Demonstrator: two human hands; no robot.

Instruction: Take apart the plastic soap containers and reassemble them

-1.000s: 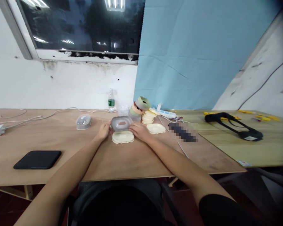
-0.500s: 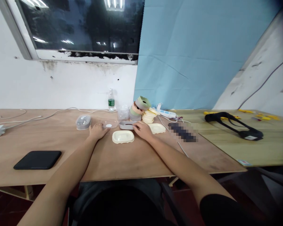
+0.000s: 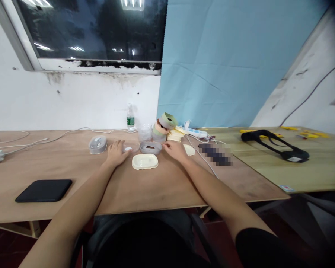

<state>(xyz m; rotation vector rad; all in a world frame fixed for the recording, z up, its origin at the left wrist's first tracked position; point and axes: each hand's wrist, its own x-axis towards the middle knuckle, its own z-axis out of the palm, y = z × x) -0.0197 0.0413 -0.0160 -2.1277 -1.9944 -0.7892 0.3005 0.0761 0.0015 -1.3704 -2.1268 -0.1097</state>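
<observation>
A cream oval lid (image 3: 144, 161) lies on the wooden table (image 3: 145, 186) between my two hands. Just behind it rests a grey oval frame (image 3: 150, 147) with a hole in its top. My left hand (image 3: 116, 153) lies flat on the table, fingers stretched toward a clear lid (image 3: 128, 148) with a white dot. My right hand (image 3: 175, 149) rests to the right of the grey frame, fingers loosely extended and holding nothing, partly covering another cream lid (image 3: 189, 149).
Stacks of cream and coloured rings (image 3: 167, 130) stand behind the hands, with a water bottle (image 3: 131, 118) and a clear cup (image 3: 144, 132). A closed grey case (image 3: 97, 144) sits left, a black pad (image 3: 44, 190) nearer left. Cables, a white power strip (image 3: 195, 132) and a black strap (image 3: 276, 146) lie right.
The grey frame, held up in both hands a second ago, now lies flat on the table. My left hand moved left to the clear lid; my right hand let go and drew right.
</observation>
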